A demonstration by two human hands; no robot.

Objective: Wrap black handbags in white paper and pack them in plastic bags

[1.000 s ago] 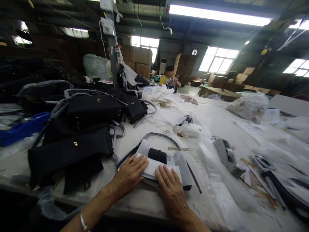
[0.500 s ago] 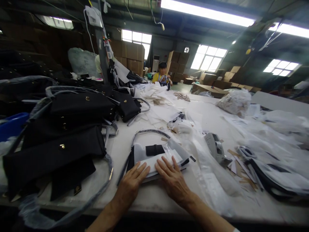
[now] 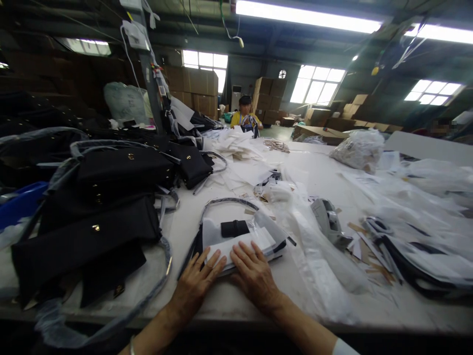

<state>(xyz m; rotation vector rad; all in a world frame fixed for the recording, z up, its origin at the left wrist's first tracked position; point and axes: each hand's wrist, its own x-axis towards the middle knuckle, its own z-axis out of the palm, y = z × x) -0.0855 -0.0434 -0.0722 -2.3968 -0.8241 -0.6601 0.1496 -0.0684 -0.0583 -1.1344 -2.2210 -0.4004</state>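
Note:
Both of my hands lie flat on a black handbag (image 3: 240, 236) wrapped in white paper and clear plastic, near the table's front edge. My left hand (image 3: 195, 286) presses its near left part with fingers stretched out. Beside it, my right hand (image 3: 254, 276) rests on the white paper, fingers spread. The bag's wrapped handle (image 3: 225, 202) arcs away from me behind the bag. A black tab shows at the bag's middle.
A pile of black handbags (image 3: 107, 197) with gold studs fills the left of the white table (image 3: 229, 305). Clear plastic bags (image 3: 318, 251), a grey tape dispenser (image 3: 327, 222) and paper scraps lie to the right. A person in yellow (image 3: 244, 116) works at the far end. Cardboard boxes stand behind.
My hands have slid a little toward me along the wrapped bag and come closer together. The view has shifted slightly to the right.

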